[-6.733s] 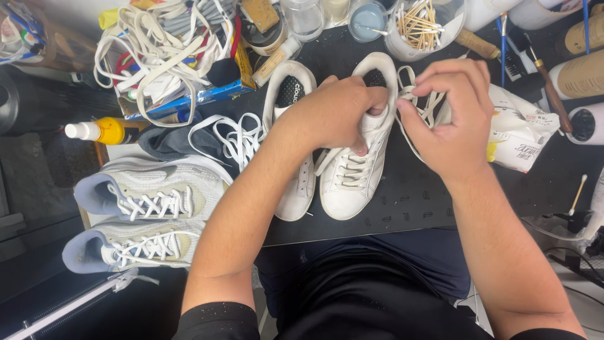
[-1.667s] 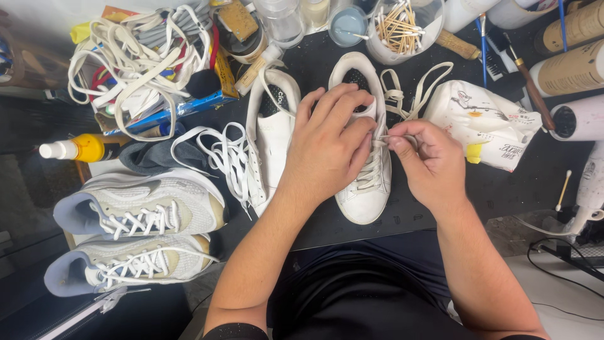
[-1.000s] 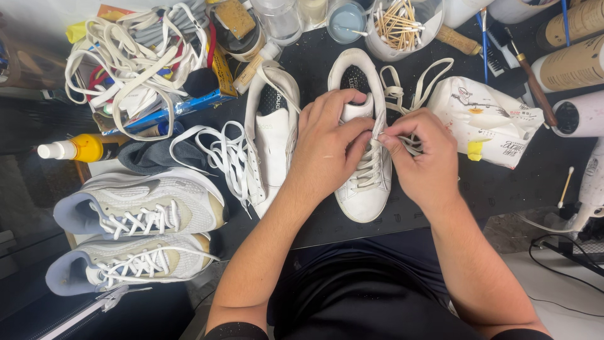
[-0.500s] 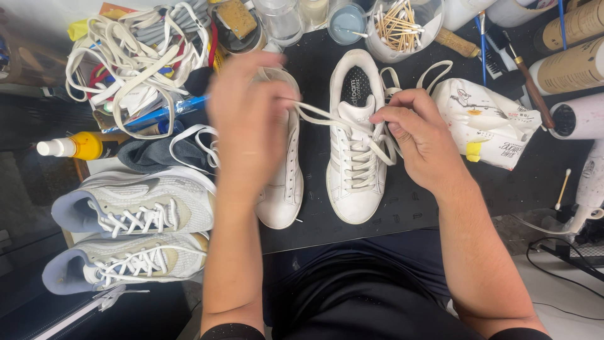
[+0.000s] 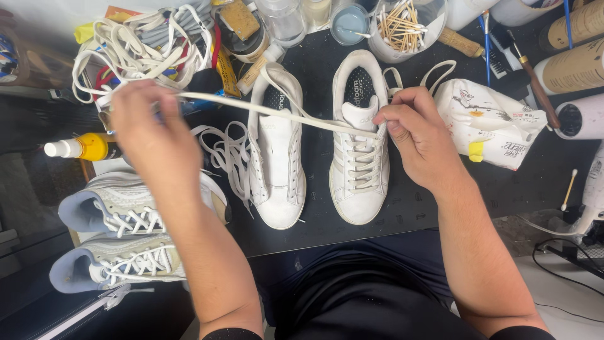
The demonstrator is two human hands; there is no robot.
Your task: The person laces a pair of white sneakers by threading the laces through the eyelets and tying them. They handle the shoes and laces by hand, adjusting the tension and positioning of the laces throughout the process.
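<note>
While the left hand (image 5: 148,135) pinches a cream lace (image 5: 277,113) pulled taut leftward, the right hand (image 5: 418,135) closes its grip on the laced white sneaker (image 5: 358,151) on the worktop (image 5: 434,208).

Left hand (image 5: 148,129) motion-blurred; its grip on the lace (image 5: 277,112) unreadable. Behind that hand: grey sneaker (image 5: 126,204) partly covered by the forearm. Right of the hand: cotton-swab jar (image 5: 406,25) cut by the top edge; hair dryer (image 5: 591,195) cut by the right edge.
</note>
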